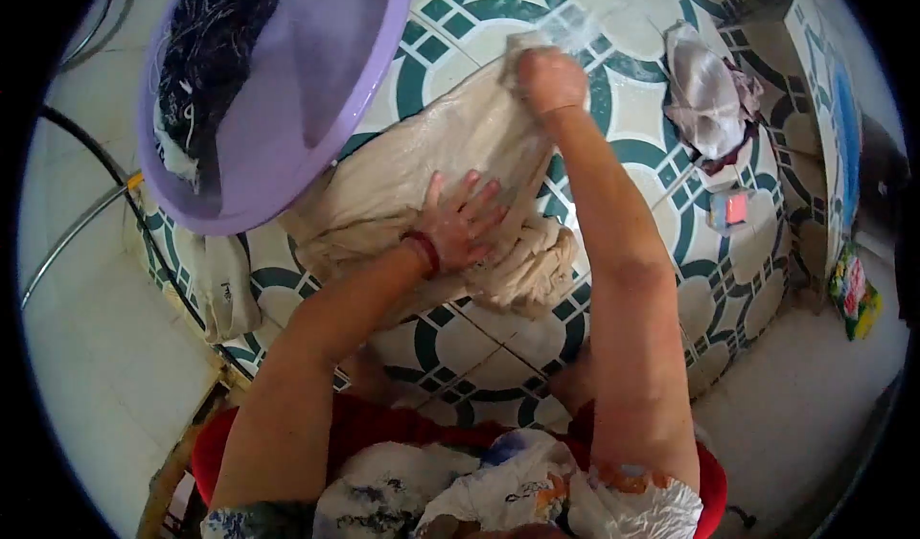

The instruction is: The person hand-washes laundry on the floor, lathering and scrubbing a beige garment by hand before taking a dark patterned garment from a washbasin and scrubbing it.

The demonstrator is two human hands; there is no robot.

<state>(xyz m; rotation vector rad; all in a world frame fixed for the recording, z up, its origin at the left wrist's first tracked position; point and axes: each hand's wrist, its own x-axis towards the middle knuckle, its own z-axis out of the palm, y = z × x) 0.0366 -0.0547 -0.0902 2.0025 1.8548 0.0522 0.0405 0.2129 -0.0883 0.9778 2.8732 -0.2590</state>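
Note:
A wet-looking beige garment (412,165) lies spread over the patterned tile floor, its near end bunched into folds. My left hand (460,223) rests flat on the middle of it, fingers spread, with a red band at the wrist. At the garment's far end my right hand (551,79) is closed in a fist, with pale fabric showing beside the fingers. Its fingertips are turned away from view. Wet, whitish smears show on the tiles (575,26) just beyond that fist.
A purple basin (335,127) with dark clothing (211,50) in it stands at the upper left. Pale cloth (225,290) lies below it. To the right are a crumpled grey-pink cloth (704,93), a small pink block (734,208) and a colourful packet (851,290). A hose (81,215) runs along the left.

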